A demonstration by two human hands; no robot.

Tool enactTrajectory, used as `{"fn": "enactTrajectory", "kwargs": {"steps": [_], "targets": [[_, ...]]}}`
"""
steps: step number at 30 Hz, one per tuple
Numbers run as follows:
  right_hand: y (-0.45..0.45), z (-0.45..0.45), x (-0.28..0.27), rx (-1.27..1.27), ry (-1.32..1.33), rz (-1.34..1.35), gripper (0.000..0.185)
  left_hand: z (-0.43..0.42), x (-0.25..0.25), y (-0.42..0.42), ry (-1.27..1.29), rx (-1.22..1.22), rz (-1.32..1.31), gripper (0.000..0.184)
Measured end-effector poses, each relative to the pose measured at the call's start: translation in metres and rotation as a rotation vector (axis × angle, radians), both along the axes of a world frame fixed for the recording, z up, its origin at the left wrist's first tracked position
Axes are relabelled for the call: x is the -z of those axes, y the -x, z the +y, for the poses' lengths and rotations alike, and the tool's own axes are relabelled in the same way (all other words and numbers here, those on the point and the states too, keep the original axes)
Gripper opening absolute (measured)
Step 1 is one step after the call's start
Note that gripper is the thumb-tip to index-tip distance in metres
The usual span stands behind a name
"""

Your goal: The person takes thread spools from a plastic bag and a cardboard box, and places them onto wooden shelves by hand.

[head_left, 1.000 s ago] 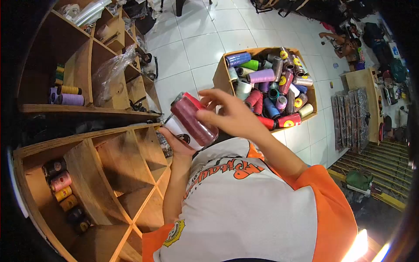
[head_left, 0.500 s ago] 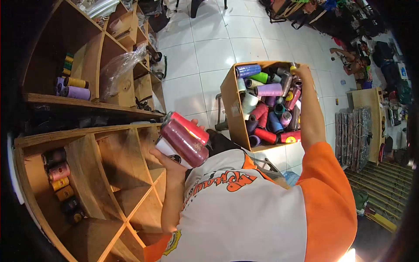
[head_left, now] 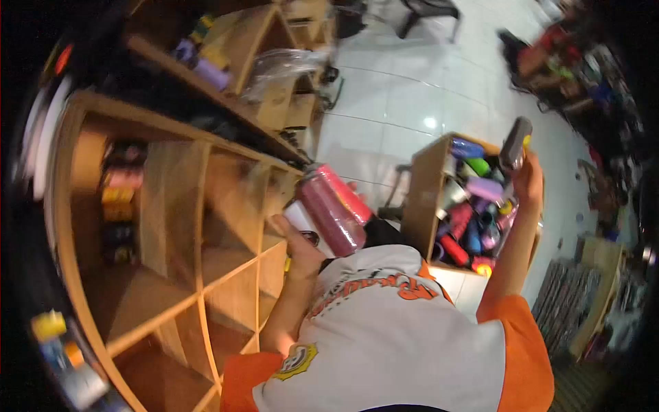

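Observation:
My left hand (head_left: 302,248) is wrapped round several thread cones in front of my chest. Among them are a maroon cone (head_left: 331,211), a red cone (head_left: 345,193) behind it and a white one (head_left: 302,218) partly hidden. On the right, my right hand (head_left: 527,180) grips a dark grey-brown cone (head_left: 515,143) by its lower end, held above the box's far right corner. The cardboard box (head_left: 420,196) holds many cones in purple, green, blue, red and pink. Motion blurs the picture.
Wooden compartment shelves (head_left: 200,240) stand at the left, with several cones (head_left: 118,196) in one compartment. Another shelf (head_left: 206,75) lies behind, with a plastic bag (head_left: 285,65) on it. A dark chair (head_left: 429,15) is at the top. Wrapped bundles (head_left: 566,295) lie at the right.
My right hand went from the cones in my left hand to the box, and now has a dark cone lifted out. The view has turned, shifting shelves and box.

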State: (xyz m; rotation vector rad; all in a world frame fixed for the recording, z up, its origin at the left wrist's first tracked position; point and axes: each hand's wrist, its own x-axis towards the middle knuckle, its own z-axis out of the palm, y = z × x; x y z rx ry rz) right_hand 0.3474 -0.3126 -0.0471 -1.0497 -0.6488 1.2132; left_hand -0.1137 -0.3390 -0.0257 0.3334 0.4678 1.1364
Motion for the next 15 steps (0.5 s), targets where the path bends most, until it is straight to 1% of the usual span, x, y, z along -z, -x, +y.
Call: {"fn": "enactTrajectory", "kwargs": {"steps": [1,2,3,4,5,6,7,8,9,10,11,12,14,15], "targets": [[0.0,0.01,0.037,0.044,0.064,0.156,0.044,-0.001,0.0,0.004,0.01,-0.041,-0.059,0.121],[0.054,0.027,0.009,-0.294,0.03,0.359,0.055,-0.001,0.001,0.01,-0.032,-0.064,-0.092,0.12],[0.1,0.045,0.011,-0.343,-0.021,0.489,0.064,-0.004,-0.001,0.013,-0.051,-0.096,-0.225,0.12],[0.145,0.053,0.008,-0.355,-0.051,0.498,0.064,-0.009,-0.011,0.017,-0.047,-0.142,-0.214,0.12],[0.178,0.064,0.006,-0.554,-0.037,0.507,0.069,-0.012,-0.019,0.022,-0.043,-0.177,-0.207,0.12],[0.216,0.073,0.002,-0.603,0.016,0.48,0.071,-0.016,-0.02,0.028,-0.108,-0.224,-0.221,0.119],[0.248,0.081,-0.005,-0.665,0.003,0.342,0.067,-0.019,-0.018,0.034,-0.171,-0.264,-0.237,0.118],[0.284,0.089,-0.017,-0.769,-0.023,0.303,0.059,-0.024,-0.016,0.039,-0.232,-0.295,-0.255,0.117],[0.309,0.097,-0.024,-0.882,-0.007,0.272,0.051,-0.031,-0.017,0.045,-0.224,-0.324,-0.276,0.117],[0.338,0.108,-0.028,-0.993,-0.051,0.213,0.045,-0.038,-0.019,0.054,-0.217,-0.35,-0.297,0.118],[0.365,0.114,-0.038,-1.039,-0.028,0.207,0.043,-0.046,-0.02,0.063,-0.207,-0.376,-0.319,0.118],[0.397,0.111,-0.067,-1.099,-0.088,0.08,0.043,-0.054,-0.019,0.068,-0.21,-0.433,-0.316,0.119],[0.452,0.117,-0.097,-1.186,-0.285,-0.169,0.046,-0.072,-0.021,0.076,-0.147,-0.582,-0.176,0.12],[0.48,0.118,-0.113,-1.223,-0.393,-0.275,0.049,-0.082,-0.02,0.08,-0.126,-0.616,-0.193,0.121]]}}
